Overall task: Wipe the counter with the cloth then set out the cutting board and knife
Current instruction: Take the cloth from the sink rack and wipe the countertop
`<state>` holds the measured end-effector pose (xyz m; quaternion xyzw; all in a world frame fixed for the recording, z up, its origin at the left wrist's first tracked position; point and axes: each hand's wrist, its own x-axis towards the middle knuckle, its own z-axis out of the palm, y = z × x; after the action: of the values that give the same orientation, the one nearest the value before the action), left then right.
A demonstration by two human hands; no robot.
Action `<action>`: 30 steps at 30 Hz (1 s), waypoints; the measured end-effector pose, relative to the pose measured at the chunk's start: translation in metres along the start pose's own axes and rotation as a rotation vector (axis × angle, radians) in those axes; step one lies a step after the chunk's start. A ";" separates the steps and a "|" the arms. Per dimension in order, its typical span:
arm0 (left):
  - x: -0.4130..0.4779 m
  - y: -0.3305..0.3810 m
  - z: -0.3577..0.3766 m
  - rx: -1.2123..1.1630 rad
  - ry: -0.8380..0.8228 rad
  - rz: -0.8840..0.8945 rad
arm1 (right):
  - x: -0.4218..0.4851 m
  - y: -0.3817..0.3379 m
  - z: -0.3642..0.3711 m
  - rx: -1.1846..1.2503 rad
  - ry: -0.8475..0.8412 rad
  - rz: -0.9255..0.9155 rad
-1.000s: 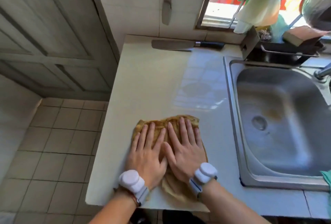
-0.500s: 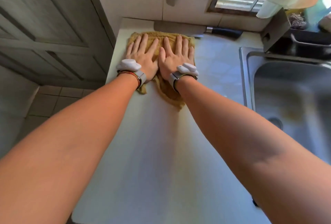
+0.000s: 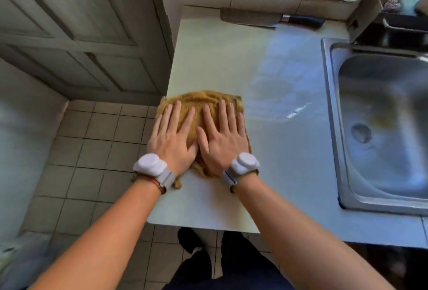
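Both arms reach forward, left hand (image 3: pixel 172 138) and right hand (image 3: pixel 221 140) lying flat side by side, fingers spread, thumbs touching.

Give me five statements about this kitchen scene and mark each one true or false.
1. Both hands lie flat on the cloth. True: the left hand and the right hand press on it side by side, fingers spread.
2. The knife lies in the sink. False: it lies on the counter by the back wall.
3. The cloth is blue. False: it is mustard yellow.
4. The sink is to the right of the cloth. True.
5. A cutting board lies on the counter beside the cloth. False: no cutting board shows on the counter.
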<state>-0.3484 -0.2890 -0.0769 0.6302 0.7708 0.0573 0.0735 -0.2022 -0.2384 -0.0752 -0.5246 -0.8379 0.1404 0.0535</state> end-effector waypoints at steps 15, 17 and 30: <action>-0.101 0.139 0.024 -0.092 -0.122 0.161 | -0.154 0.100 -0.030 -0.140 -0.042 0.198; -0.089 0.144 0.024 -0.089 -0.140 0.200 | -0.148 0.107 -0.035 -0.154 -0.060 0.253; -0.052 0.119 0.011 -0.143 -0.162 0.223 | -0.136 0.103 -0.033 -0.122 -0.041 0.284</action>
<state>-0.2220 -0.3160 -0.0645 0.7075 0.6817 0.0689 0.1731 -0.0451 -0.3118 -0.0660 -0.6371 -0.7633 0.1061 -0.0162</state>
